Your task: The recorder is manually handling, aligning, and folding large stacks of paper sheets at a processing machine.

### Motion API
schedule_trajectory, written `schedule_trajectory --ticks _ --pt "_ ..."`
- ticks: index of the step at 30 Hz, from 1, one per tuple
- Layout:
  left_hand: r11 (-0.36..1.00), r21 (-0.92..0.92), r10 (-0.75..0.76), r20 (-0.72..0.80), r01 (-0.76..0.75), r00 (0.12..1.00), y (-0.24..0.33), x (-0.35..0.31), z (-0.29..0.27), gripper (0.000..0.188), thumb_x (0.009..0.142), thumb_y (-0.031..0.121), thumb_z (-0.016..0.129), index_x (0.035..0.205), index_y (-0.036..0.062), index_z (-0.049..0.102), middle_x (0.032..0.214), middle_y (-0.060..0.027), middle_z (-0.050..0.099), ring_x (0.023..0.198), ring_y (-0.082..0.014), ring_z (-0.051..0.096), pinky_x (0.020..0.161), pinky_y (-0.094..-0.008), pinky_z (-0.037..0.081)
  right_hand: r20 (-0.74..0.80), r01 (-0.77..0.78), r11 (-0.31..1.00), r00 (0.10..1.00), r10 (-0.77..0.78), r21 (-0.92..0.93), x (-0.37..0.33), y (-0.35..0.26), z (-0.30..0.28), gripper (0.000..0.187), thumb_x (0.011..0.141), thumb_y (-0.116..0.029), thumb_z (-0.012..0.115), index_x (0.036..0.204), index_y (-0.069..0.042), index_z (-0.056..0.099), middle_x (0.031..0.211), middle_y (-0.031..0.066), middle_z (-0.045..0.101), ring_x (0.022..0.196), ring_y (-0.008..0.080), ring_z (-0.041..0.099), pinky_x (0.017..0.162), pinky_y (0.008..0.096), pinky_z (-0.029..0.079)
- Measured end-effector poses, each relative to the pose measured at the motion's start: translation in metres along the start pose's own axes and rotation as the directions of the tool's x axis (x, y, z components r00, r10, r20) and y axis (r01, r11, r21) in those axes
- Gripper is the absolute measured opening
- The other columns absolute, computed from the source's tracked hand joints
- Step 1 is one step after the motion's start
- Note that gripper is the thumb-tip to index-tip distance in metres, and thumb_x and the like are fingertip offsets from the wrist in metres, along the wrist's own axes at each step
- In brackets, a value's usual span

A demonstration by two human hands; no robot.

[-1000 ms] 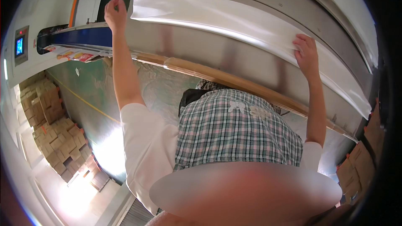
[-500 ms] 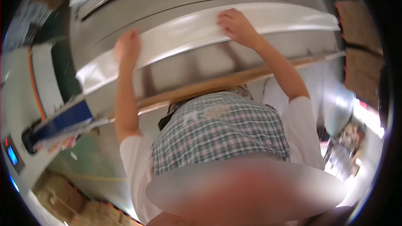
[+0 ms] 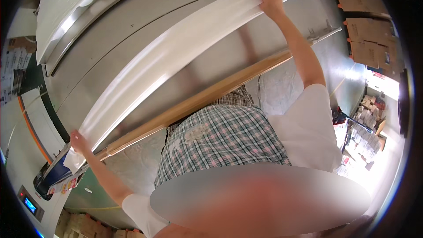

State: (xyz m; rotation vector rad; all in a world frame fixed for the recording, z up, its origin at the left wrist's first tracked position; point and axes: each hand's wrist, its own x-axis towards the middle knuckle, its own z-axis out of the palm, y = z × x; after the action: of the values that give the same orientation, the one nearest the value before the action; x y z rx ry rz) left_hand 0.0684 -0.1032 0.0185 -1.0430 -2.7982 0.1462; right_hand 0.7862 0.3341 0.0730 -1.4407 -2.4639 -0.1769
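A long, white, glossy strip of thin sheet (image 3: 176,46) spans the metal table (image 3: 198,76) on a slant, from lower left to upper right. My left hand (image 3: 80,143) is closed on it near its left end, at the table's left edge. A short end of the sheet hangs past that hand, over a blue part (image 3: 53,167). Near the far right end, my right hand (image 3: 270,2) grips the strip with fingers curled over it. The sheet's wavy end sticks out beyond that hand.
A wooden bar (image 3: 198,99) runs along the table's near edge, against my checked apron (image 3: 224,132). White material (image 3: 66,4) lies behind a metal rail at the far left. Cardboard boxes (image 3: 365,39) are stacked at right. A small lit screen (image 3: 30,204) sits lower left.
My hands have spread apart, the left one down to the table's left edge, the right one farther up and right. The sheet now lies more slanted, and the view has turned.
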Motion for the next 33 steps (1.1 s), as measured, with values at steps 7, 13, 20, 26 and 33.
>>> schedule_trajectory --ticks 7,13,20,26,33 --pt "0.998 -0.061 0.03 0.158 -0.02 0.987 0.172 -0.045 -0.044 0.05 0.089 0.051 0.029 0.114 0.0168 0.055 0.12 -0.0065 0.052 0.116 -0.0321 0.04 0.095 -0.0507 0.029 0.093 -0.015 0.988 0.995 0.03 -0.154 -0.013 0.124 0.0 0.011 0.068 -0.01 0.056 0.079 -0.009 0.057 0.083 0.008 0.055 0.085 0.0272 0.054 0.071 0.0376 0.045" --pt "0.997 -0.071 -0.019 0.191 0.033 0.981 0.197 -0.065 -0.047 0.056 0.088 0.056 0.025 0.118 0.0185 0.053 0.129 -0.002 0.044 0.125 -0.0318 0.029 0.099 -0.054 0.019 0.394 -0.261 0.964 0.883 0.255 -0.038 0.024 0.214 -0.016 0.022 0.082 -0.018 0.046 0.092 -0.008 0.063 0.084 0.0138 0.062 0.076 0.0274 0.059 0.068 0.0355 0.046" --pt "0.995 -0.095 -0.021 0.213 0.042 0.977 0.202 -0.069 -0.034 0.056 0.088 0.057 0.024 0.121 0.0204 0.05 0.134 -0.0031 0.038 0.129 -0.0321 0.021 0.1 -0.0587 0.011 0.103 -0.176 0.984 0.979 0.178 -0.033 0.027 0.26 0.088 0.033 0.086 -0.03 0.05 0.11 -0.009 0.057 0.101 0.0124 0.061 0.086 0.0248 0.059 0.073 0.0327 0.045" --pt "0.999 -0.045 -0.012 0.123 0.018 0.992 0.11 -0.072 -0.006 0.05 0.089 0.053 0.028 0.124 0.0233 0.047 0.135 -0.0101 0.036 0.127 -0.0361 0.024 0.098 -0.0582 0.02 0.692 -0.28 0.838 0.706 -0.151 0.468 0.03 0.197 0.019 0.046 0.076 -0.021 0.066 0.119 -0.013 0.052 0.103 0.0061 0.056 0.089 0.014 0.052 0.076 0.0268 0.043" --pt "0.939 -0.082 0.328 -0.07 -0.334 0.942 0.196 -0.14 -0.058 0.056 0.083 0.037 0.05 0.133 0.015 0.035 0.135 -0.0229 0.03 0.124 -0.0412 0.027 0.094 -0.0562 0.027 0.959 -0.361 0.895 0.195 -0.203 0.263 0.003 0.053 -0.004 0.067 0.057 -0.011 0.074 0.12 -0.012 0.05 0.107 0.006 0.053 0.097 0.019 0.049 0.085 0.032 0.04"
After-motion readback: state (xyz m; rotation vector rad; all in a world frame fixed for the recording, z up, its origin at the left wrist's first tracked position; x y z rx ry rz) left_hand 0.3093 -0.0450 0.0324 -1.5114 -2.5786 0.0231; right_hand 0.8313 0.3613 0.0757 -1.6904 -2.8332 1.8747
